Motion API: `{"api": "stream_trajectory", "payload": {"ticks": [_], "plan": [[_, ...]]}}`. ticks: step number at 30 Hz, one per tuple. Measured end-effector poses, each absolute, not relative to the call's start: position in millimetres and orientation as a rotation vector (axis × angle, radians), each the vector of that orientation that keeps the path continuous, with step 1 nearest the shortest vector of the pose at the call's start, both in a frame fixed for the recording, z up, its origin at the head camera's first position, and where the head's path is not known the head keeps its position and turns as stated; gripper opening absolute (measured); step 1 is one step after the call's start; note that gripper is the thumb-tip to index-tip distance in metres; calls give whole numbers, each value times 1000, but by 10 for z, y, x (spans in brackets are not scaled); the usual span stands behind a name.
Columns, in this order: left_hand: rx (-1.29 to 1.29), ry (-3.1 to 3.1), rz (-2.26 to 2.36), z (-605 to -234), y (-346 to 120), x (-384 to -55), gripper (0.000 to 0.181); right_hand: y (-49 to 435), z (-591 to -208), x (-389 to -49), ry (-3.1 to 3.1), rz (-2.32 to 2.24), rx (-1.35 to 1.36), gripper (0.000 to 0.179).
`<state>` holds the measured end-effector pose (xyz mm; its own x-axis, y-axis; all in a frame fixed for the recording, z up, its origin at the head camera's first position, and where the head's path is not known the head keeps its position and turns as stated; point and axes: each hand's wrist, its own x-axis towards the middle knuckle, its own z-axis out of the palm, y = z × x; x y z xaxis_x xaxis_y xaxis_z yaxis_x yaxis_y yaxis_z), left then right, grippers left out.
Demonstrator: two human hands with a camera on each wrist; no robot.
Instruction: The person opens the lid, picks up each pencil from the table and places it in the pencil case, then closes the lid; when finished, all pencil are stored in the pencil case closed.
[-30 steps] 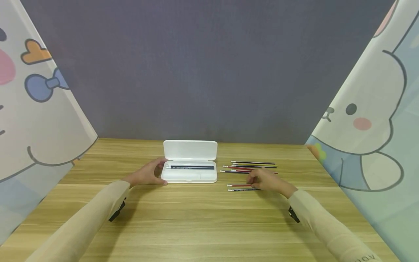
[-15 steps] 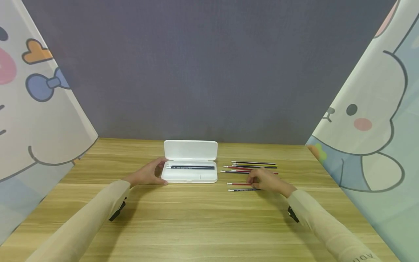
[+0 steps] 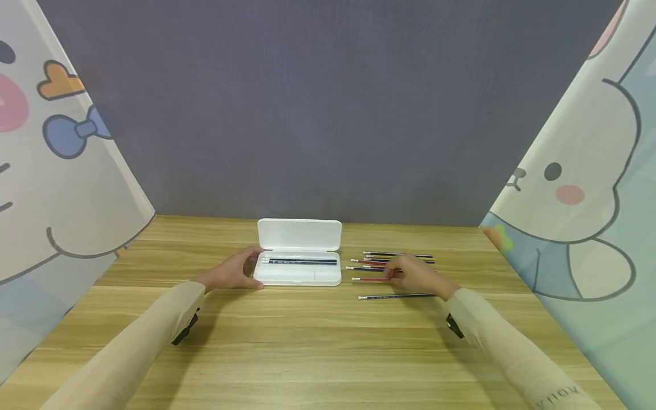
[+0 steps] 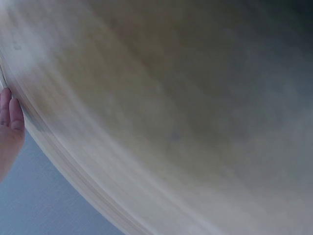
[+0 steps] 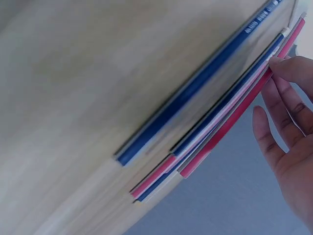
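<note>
A white pencil case (image 3: 287, 277) lies with its lid (image 3: 299, 234) raised, and dark blue pencils (image 3: 302, 262) lie along the back of its tray. My left hand (image 3: 233, 271) holds the case's left end, thumb at the front corner and fingers behind; in the left wrist view only a few fingertips (image 4: 16, 115) show. My right hand (image 3: 416, 275) pinches a red pencil (image 5: 230, 125) between thumb and fingers, its white eraser end pointing toward the case. A dark blue pencil (image 3: 384, 296) lies on the table in front of that hand.
Several red, dark blue, black and yellow pencils (image 3: 376, 254) lie in a loose group right of the case, partly covered by my right hand. The wooden table (image 3: 297, 353) meets a grey panel (image 3: 318, 114) behind, with cartoon-printed panels (image 3: 579, 228) on both sides.
My right hand has lifted the red pencil off its place beside the dark blue one and moved it back toward the group. More of the dark blue pencil shows. The left hand keeps its place.
</note>
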<state>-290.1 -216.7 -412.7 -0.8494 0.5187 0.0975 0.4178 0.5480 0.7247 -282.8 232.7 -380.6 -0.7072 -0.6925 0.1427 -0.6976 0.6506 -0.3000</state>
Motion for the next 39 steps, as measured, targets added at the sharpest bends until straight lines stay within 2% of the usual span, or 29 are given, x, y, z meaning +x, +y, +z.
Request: {"api": "stream_trajectory", "payload": {"ticks": [20, 30, 39], "plan": [[806, 2677, 1154, -4157, -2174, -2925, 81, 1861, -3660, -3133, -2800, 511, 1235, 14], [786, 2696, 1131, -4154, -2174, -2918, 82, 1466, -3673, -3244, -2747, 480, 1297, 6], [776, 2695, 1137, -4165, -2179, -2931, 81, 1079, -3679, -3309, -2803, 408, 1309, 11]]}}
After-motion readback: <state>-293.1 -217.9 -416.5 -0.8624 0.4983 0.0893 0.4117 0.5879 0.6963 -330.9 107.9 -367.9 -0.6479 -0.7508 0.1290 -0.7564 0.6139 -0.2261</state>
